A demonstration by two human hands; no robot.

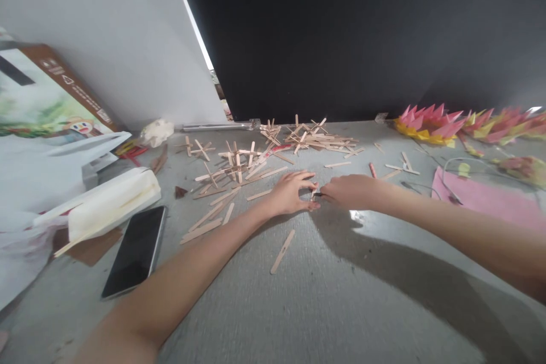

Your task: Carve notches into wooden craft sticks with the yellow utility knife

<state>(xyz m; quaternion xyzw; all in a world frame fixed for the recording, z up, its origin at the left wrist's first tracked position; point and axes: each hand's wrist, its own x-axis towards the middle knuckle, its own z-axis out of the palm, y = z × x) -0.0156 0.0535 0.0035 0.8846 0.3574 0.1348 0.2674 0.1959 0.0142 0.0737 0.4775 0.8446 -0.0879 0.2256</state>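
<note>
Near the middle of the grey surface (333, 307), my left hand (292, 192) has its fingers bent around a small wooden stick (313, 194), gripping it between thumb and fingertips. My right hand (347, 191) is closed just right of it, on a thin dark tool whose tip touches the stick; most of that tool is hidden. Beyond my hands lies a loose pile of wooden sticks (324, 140), some joined into crosses. More sticks (202, 230) are spread to the left. One single stick (282, 251) with a small mark lies nearer to me.
At the left are a black phone (135, 251), a cream paper packet (113, 205), white plastic and a printed box (55, 88). Pink-and-yellow paper flowers (430, 124), a pink sheet (486, 198) and a cable lie right. A dark panel (362, 34) stands behind.
</note>
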